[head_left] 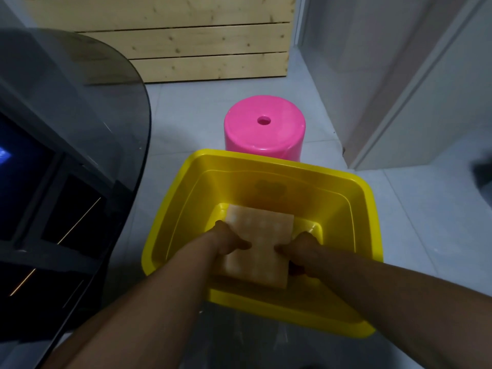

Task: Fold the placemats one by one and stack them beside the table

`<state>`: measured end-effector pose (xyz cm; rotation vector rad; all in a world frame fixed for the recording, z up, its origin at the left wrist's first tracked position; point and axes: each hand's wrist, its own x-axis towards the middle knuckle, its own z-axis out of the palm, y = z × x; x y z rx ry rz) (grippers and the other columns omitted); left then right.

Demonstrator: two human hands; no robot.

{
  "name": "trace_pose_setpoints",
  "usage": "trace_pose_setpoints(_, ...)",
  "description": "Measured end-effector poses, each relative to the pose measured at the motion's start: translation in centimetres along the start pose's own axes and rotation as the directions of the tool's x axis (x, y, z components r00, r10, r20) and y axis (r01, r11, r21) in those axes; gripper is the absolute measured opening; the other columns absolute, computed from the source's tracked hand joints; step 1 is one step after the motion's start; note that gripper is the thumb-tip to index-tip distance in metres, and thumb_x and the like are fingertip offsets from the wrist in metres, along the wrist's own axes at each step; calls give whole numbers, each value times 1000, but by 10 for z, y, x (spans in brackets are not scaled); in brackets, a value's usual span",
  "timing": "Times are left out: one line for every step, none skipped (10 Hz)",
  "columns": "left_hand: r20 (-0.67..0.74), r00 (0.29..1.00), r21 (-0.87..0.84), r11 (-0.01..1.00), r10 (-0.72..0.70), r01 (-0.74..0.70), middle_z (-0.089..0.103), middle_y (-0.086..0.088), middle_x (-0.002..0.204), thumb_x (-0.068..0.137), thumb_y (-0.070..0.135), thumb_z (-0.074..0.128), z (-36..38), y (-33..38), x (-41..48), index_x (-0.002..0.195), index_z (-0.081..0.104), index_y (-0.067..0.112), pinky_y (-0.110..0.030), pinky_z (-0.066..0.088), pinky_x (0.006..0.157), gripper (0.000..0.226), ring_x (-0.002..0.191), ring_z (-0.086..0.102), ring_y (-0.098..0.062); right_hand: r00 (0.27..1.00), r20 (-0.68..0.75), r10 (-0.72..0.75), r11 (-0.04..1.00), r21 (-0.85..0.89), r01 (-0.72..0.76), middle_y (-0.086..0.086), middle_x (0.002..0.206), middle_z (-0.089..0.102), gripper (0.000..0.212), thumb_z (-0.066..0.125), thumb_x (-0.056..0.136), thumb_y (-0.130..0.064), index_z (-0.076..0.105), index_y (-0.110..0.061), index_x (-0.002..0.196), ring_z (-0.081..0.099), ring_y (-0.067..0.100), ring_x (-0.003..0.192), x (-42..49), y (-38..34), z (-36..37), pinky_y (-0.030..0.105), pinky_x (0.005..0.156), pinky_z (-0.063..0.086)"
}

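Head view:
Placemat: a folded orange placemat (259, 227) is held inside the yellow tub (368, 201), low over its bottom; contact with the bottom cannot be told
Left hand (231, 239): the left edge of the placemat is gripped, thumb laid on top
Right hand (299, 249): the right edge is gripped likewise, thumb on top
Surroundings: a pink stool (263, 131) is seen just behind the tub; a dark glass table (80, 97) is seen at left; wooden slats (186, 35) are seen beyond

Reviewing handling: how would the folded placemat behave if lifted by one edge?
Probably bendy, not limp: the folded placemat spans flat between left hand and right hand. Likely light, as a thumb grip suffices. Layers might fan open.
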<state>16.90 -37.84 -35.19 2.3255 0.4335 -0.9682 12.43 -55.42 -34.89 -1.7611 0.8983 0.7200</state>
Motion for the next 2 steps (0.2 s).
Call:
trace_pose_setpoints(-45,999,18,1000,-11,11,41,-18,150,79,37,81,-1,2,-1,148,20,-5,-34,42,100,102,137,43,-31,1000,19,-8,1000,-21,9,11,89,61,31,75,85,-26,49,-10,81,65,34,86,-3,1,-2,50,77,58)
trace_pose_setpoints(-135,991,-71,997,10,-20,41,-19,150,80,29,81,-6,7,-7,150,19,-4,-36,42,100,99,137,43,-32,999,26,-37,998,-44,38,11,90,60,33,76,84,-29,48,-11,80,64,36,90,-12,0,-4,50,78,57)
